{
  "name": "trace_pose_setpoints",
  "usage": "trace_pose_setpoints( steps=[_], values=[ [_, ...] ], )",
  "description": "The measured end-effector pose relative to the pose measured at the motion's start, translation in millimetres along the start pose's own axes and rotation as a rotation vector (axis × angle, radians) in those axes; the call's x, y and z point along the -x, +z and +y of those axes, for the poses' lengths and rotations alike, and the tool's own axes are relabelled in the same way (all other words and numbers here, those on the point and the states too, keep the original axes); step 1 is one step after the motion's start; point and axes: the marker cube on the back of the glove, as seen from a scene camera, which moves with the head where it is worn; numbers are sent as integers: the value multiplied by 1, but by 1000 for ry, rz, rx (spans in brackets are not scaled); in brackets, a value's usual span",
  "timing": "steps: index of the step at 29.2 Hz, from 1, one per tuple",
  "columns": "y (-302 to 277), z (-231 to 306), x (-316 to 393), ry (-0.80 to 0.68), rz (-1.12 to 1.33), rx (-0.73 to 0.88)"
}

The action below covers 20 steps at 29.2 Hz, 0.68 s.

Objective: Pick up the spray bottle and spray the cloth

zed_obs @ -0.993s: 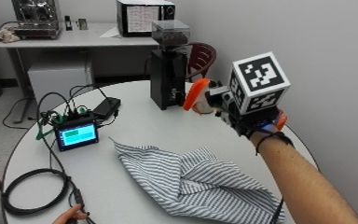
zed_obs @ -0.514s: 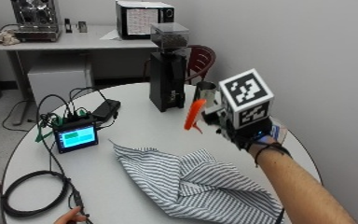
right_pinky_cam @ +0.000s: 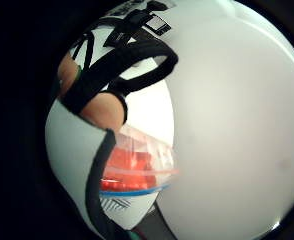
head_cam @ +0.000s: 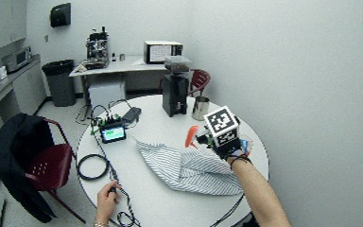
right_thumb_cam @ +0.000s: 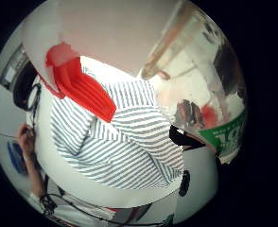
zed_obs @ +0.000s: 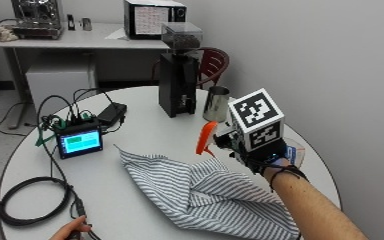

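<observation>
My gloved right hand grips the spray bottle above the round table, just past the far edge of the cloth. Its orange spray head points toward the screen device's side and hangs down over the striped cloth, which lies crumpled on the table. In the thumb side palm view the red trigger and the clear bottle body are close, with the striped cloth below them. The little finger side palm view shows a strapped finger against the clear bottle. From the wide view, the hand holds the bottle over the cloth.
A black coffee grinder and a metal cup stand behind the hand. A small screen device with cables sits to the left, with a coiled cable nearer the front. A bare hand rests at the table's front edge.
My hand has come down with the spray bottle toward the cloth, and the orange head now sits lower. The cloth and other things have not moved.
</observation>
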Motion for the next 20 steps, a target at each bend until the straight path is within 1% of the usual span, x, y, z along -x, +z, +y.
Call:
trace_pose_setpoints(
  steps=[3, 7, 11, 15, 20],
  values=[
    [-12, -3, -10, 40, -109, -18],
    [-41, -9, -29, 135, -361, -77],
    [-63, -12, -31, 180, -634, -130],
    [-80, -18, -15, 176, -922, -172],
    [-95, -28, 27, 127, -1143, -195]
  ],
)
